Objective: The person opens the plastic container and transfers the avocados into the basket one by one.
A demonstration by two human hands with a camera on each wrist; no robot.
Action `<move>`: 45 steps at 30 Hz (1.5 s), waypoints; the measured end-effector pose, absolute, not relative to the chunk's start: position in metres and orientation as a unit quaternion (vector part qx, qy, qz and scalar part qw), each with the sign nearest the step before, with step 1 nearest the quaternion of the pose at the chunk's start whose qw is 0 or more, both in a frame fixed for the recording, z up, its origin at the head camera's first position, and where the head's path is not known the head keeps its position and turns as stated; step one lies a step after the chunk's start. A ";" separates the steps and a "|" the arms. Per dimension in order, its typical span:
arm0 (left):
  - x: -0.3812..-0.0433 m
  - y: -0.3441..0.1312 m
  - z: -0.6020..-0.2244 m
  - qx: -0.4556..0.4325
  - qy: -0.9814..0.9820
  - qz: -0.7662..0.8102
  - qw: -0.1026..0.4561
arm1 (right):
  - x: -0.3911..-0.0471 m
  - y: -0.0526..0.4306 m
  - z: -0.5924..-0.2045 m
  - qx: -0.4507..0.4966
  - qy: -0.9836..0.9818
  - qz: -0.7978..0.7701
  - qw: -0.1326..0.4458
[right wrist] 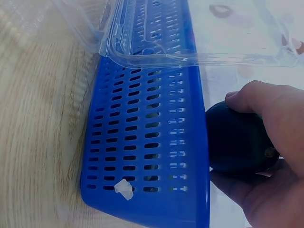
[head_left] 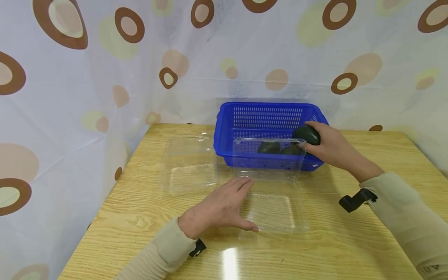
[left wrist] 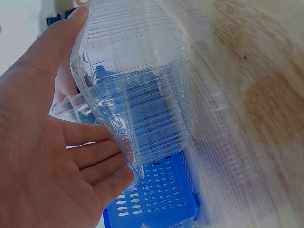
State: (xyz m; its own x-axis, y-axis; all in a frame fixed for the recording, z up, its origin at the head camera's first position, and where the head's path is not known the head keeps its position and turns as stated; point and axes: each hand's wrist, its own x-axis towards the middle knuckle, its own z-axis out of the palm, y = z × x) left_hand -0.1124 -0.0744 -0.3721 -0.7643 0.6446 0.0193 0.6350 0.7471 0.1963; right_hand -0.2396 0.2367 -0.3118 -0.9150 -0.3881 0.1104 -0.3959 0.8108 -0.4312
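My right hand (head_left: 327,146) grips a dark green avocado (head_left: 308,135) at the right end of a blue perforated basket (head_left: 218,136). In the right wrist view, thumb and fingers wrap the avocado (right wrist: 237,137) beside the basket's rim. Two more dark avocados, one of them this avocado (head_left: 268,147), lie inside, seen through clear plastic. A clear hinged clamshell box (head_left: 301,210) sits in front of the basket, its raised lid (head_left: 267,173) standing before the basket's front wall. My left hand (head_left: 220,204) is at the box's left side, fingers extended and thumb spread, fingertips at the rim in the left wrist view.
Another clear plastic clamshell (head_left: 192,167) lies on the wooden table (head_left: 140,217), left of the basket. A patterned curtain (head_left: 245,70) hangs behind and on the left. A small white scrap (right wrist: 124,189) sticks to the basket's side.
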 end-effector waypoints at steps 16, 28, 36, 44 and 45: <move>-0.113 -0.074 -0.374 0.343 0.935 0.090 0.018 | -0.259 0.222 -0.319 0.209 -0.953 0.217 -0.010; -0.113 -0.074 -0.373 0.346 0.934 0.090 0.016 | -0.273 0.217 -0.326 0.220 -0.954 0.202 -0.020; -0.113 -0.075 -0.373 0.345 0.934 0.088 0.016 | -0.282 0.210 -0.332 0.256 -0.947 0.196 -0.004; -0.112 -0.074 -0.373 0.348 0.934 0.085 0.009 | -0.286 0.205 -0.336 0.247 -0.950 0.188 -0.036; -0.112 -0.074 -0.373 0.348 0.934 0.084 0.010 | -0.286 0.204 -0.336 0.243 -0.951 0.186 -0.039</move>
State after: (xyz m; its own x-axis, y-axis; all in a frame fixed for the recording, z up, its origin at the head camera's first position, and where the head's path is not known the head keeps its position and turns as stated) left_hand -0.1116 -0.0738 -0.3731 -0.7577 0.6514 0.0393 0.6479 0.7437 0.1650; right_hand -0.2864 0.2036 -0.3364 -0.8784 -0.4776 0.0159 -0.4485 0.8126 -0.3723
